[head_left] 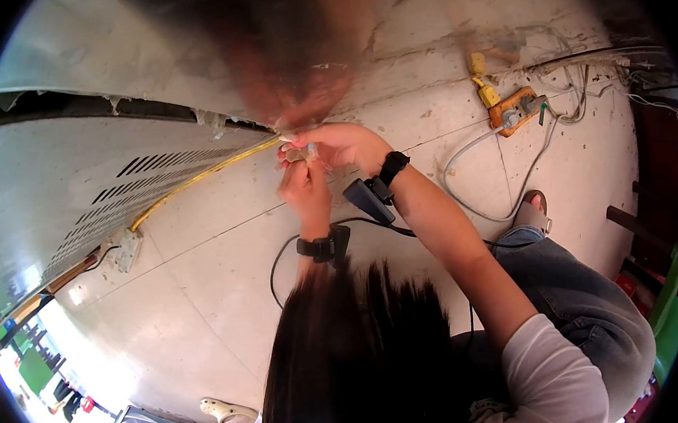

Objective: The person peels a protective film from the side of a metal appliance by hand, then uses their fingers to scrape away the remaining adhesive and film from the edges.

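My right hand [349,144] reaches in from the right, its fingers curled at the end of a yellow cable [200,174]. My left hand [307,196] comes up from below, fingers pinched together just under the right hand. Between the two hands is a small tan and whitish piece [300,154], too small to name. Both hands seem to touch it. The cable runs from there along the lower edge of a metal cabinet [83,162] with vent slots. Each wrist wears a black strap with a dark device.
An orange power strip [516,111] with grey plugs lies on the tiled floor at upper right, beside a yellow plug [487,94]. A grey cord [456,169] loops from it. A white socket box [125,250] sits by the cabinet. A sandalled foot [536,209] rests at right.
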Motion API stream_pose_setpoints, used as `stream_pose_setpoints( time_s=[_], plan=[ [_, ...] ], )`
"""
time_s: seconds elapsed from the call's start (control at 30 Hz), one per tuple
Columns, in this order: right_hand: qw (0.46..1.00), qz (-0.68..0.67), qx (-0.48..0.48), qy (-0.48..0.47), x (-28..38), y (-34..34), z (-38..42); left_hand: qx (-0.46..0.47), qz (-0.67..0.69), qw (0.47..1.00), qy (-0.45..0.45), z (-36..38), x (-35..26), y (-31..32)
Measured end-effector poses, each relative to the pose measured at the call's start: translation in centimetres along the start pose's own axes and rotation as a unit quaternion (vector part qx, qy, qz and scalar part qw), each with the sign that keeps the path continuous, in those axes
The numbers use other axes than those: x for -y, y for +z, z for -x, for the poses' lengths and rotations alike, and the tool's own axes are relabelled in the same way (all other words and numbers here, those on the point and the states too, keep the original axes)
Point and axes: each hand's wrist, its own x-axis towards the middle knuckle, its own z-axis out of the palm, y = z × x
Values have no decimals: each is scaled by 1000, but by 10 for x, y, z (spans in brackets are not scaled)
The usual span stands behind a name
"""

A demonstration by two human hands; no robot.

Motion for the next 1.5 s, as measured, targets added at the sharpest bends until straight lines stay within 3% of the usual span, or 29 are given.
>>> stream_pose_setpoints(
  time_s=[0.2, 0.57, 0.67, 0.77, 0.9, 1.0, 1.1, 1.17, 1.27, 1.37, 1.5],
  plan=[
    [999, -39, 3, -32, -7, 3, 0, 17, -18, 999, -20, 2, 4, -2],
    [999, 12, -38, -16, -6, 9, 7, 25, -21, 999, -27, 6, 6, -1],
    [998, 46, -35, -33, -6, 6, 10, 32, 70, 992, -100, 6, 0, -1],
    [994, 58, -52, -76, -10, 11, 16, 74, 238, 941, -231, 3, -7, -8],
    [989, 24, -79, -124, -18, 17, 18, 116, 246, 936, -224, 3, -11, -11],
    [988, -11, 0, -151, -19, 18, 32, 142, 212, 941, -222, 6, -8, -25],
    [953, 47, -94, -283, -36, 8, 22, 113, 204, 945, -231, 16, -5, -43],
    [934, 132, -168, -287, -43, 4, 16, 58, 256, 933, -247, 18, -7, -50],
    [913, 149, -204, -321, -56, 8, 10, 2, 216, 949, -231, 4, -27, -50],
    [902, 113, -218, -355, -64, 18, 6, 20, 143, 973, -179, -10, -23, -46],
    [892, 51, -276, -353, -70, 32, 2, 61, -121, 988, -75, -35, -45, -34]
  ],
)
